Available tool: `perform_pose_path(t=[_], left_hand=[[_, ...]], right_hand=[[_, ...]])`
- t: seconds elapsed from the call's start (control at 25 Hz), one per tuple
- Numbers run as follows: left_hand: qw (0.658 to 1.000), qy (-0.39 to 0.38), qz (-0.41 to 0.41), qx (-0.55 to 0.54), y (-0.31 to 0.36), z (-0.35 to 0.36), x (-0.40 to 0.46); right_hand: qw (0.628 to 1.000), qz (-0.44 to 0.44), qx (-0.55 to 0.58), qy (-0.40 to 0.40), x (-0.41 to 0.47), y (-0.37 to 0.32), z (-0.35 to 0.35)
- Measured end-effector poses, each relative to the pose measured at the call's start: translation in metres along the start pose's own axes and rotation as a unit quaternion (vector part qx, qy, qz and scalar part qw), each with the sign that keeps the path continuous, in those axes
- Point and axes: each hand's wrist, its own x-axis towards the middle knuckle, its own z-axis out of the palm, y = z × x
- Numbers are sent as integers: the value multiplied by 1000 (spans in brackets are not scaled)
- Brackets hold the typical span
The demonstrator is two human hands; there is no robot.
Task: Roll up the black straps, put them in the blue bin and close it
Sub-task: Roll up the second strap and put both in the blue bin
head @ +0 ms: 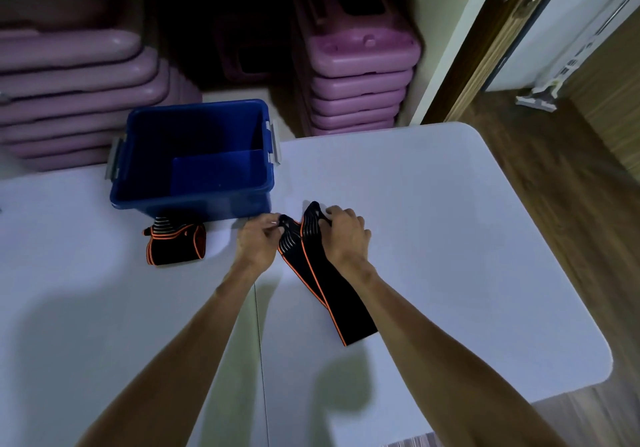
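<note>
The black strap [323, 284], edged in orange, lies flat on the white table [450, 238] with its long axis running from about 11 o'clock, at the far end, down to 5 o'clock, where the free tail stops short of the table's near edge. Both hands sit at that far end. The left hand [258, 242] pinches one lifted corner between fingertips and thumb; the right hand [344, 233] pinches the other, a fold of ribbed fabric standing up between them. So the whole unrolled length trails away from the grip toward the person, between the two forearms. Any roll started here would, I judge, travel toward 5 o'clock, along that axis, with neither hand clearly nearer the work.

At 9 o'clock from the hands, a second strap [175, 244] lies bunched rather than tightly rolled, just in front of the blue bin [194, 200]. The bin stands open at 10 o'clock; no lid is clearly visible. Stacked purple plastic pieces [360, 76] fill the shelf behind.
</note>
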Motion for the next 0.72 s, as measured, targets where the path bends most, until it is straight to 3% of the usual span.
perform_pose_path(t=[0.36, 0.56, 0.72], left_hand=[[999, -24, 19, -32, -10, -6, 3], [999, -23, 41, -21, -10, -6, 4], [999, -12, 40, 2, -8, -7, -1]], right_hand=[[998, -56, 33, -18, -3, 6, 6], [985, -147, -82, -28, 1, 2, 3], [987, -153, -49, 0, 1, 3, 7]])
